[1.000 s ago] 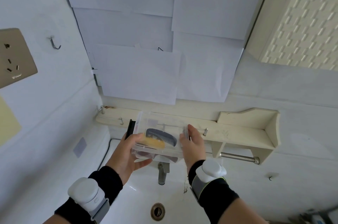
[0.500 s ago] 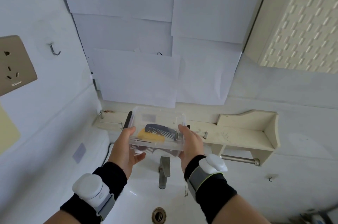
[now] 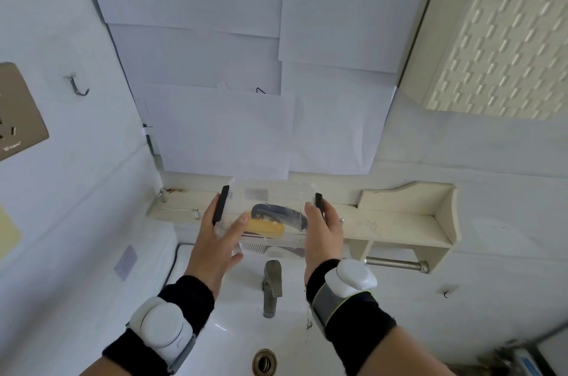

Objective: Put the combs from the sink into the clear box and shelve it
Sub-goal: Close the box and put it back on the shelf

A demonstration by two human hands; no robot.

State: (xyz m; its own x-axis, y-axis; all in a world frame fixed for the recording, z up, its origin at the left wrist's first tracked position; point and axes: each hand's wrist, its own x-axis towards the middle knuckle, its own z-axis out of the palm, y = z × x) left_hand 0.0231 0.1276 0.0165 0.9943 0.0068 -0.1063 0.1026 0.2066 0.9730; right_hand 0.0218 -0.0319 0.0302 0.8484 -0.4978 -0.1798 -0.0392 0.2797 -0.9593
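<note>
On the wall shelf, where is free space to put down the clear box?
The shelf is bare from the right hand to its raised right end. Its left part, behind the left hand, is also bare. The clear box fills the middle.

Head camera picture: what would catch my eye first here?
A clear box held between the left hand and right hand, at the cream wall shelf. Inside lie a dark comb and a yellow comb. Below are the faucet and white sink.
</note>
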